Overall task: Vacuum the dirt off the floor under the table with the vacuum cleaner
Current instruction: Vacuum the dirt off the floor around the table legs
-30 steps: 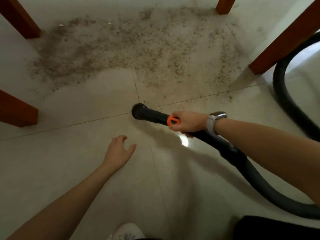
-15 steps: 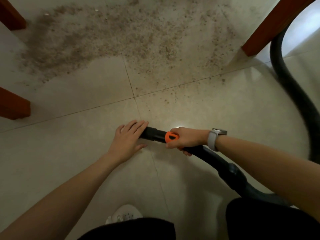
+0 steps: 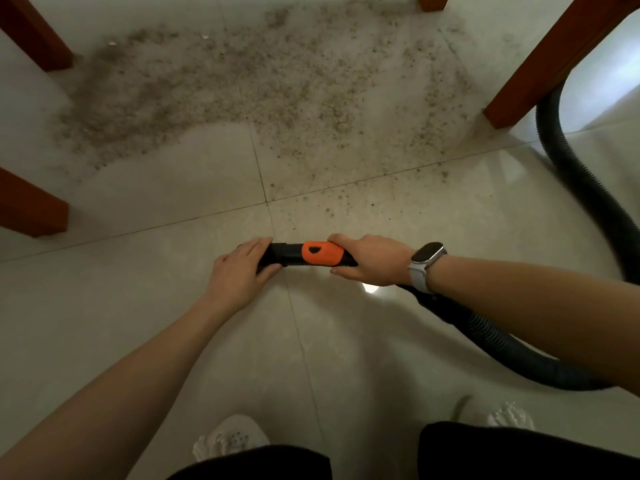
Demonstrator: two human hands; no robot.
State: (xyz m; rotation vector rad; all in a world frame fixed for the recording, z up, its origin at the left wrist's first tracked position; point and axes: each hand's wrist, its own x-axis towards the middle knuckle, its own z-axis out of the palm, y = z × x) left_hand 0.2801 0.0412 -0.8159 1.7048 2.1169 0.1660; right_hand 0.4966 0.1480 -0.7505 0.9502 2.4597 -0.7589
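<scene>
Down at the near edge of the floor (image 3: 104, 289) I see my dark trousers (image 3: 519, 452) and the pale toes of my shoes (image 3: 232, 436), one on each side of a tile joint. From there my two bare forearms reach forward over the pale, glossy tiles.

My left hand (image 3: 239, 271) is wrapped over the black tip of the vacuum cleaner nozzle (image 3: 280, 255), fingers curled across the top and thumb tucked beneath, so the open end is hidden under my palm. My right hand (image 3: 372, 259) grips the same nozzle just behind its orange collar (image 3: 322, 253), fingers curled round it; a smartwatch (image 3: 426, 259) with a light strap sits on that wrist. The nozzle lies roughly level between the two hands, close above the floor, near where four tiles meet. A small bright glint shows on the tile just below my right hand.

Behind my right hand the black ribbed hose (image 3: 502, 351) drops away under my forearm, sweeps toward the right edge of the floor and curves up past the nearest right table leg (image 3: 540, 60).

Farther on, the dirt (image 3: 277, 88) spreads as a broad patch of brown grit and dust across the tiles, thickest toward the far left, with scattered specks reaching nearly to the nozzle. Reddish-brown wooden legs stand around it: one at the near left (image 3: 31, 209), one at the far left (image 3: 34, 32), one at the far edge (image 3: 433, 1).
</scene>
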